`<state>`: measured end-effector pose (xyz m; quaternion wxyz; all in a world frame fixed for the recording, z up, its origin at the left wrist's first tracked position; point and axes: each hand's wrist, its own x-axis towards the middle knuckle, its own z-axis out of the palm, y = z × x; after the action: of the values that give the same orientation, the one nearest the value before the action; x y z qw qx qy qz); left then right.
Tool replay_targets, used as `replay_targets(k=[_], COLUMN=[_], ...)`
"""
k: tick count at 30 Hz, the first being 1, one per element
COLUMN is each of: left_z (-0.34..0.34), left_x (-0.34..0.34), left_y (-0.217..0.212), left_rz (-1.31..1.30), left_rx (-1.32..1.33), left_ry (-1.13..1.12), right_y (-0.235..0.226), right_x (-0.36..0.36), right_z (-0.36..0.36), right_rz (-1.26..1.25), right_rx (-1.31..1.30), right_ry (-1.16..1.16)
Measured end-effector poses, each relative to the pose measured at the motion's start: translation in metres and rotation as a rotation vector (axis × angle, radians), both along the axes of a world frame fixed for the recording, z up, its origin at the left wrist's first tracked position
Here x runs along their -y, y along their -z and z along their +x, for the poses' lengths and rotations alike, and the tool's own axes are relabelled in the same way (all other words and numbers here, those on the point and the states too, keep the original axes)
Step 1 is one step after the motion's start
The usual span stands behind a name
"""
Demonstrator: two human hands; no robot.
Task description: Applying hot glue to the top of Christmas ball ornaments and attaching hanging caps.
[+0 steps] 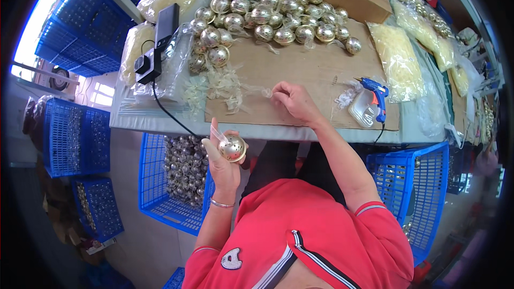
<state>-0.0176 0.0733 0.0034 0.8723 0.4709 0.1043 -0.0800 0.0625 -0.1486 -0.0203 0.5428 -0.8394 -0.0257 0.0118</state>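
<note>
My left hand (222,160) holds a shiny gold ball ornament (233,148) just in front of the table edge, over my lap. My right hand (293,101) rests on the brown cardboard sheet (305,67), fingers pinched on a thin translucent ribbon piece (263,91). A heap of pale ribbon pieces (222,88) lies just left of that hand. Many gold ball ornaments (273,13) are piled at the far side of the cardboard. A blue glue gun (376,96) stands to the right of my right hand.
Clear bags of pale yellow material (399,59) lie on the right and far left of the table. A black box with a cable (158,43) sits at left. Blue crates (166,182) holding gold balls stand on the floor left; another blue crate (420,192) stands right.
</note>
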Motion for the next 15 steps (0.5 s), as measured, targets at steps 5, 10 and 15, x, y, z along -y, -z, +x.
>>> replay_targets(k=[5, 10, 15], left_z=[0.005, 0.005, 0.003], left_x=[0.013, 0.02, 0.021], left_y=[0.0, 0.001, 0.0], left_rz=[-0.015, -0.033, -0.007], left_rx=[-0.02, 0.002, -0.017], left_ry=[0.026, 0.063, 0.042], right_y=[0.0, 0.0, -0.004], right_x=[0.018, 0.03, 0.03], right_z=[-0.007, -0.005, -0.008], right_rz=[0.281, 0.38, 0.514], right_rx=[-0.208, -0.425, -0.475], right_ry=[0.048, 0.181, 0.223])
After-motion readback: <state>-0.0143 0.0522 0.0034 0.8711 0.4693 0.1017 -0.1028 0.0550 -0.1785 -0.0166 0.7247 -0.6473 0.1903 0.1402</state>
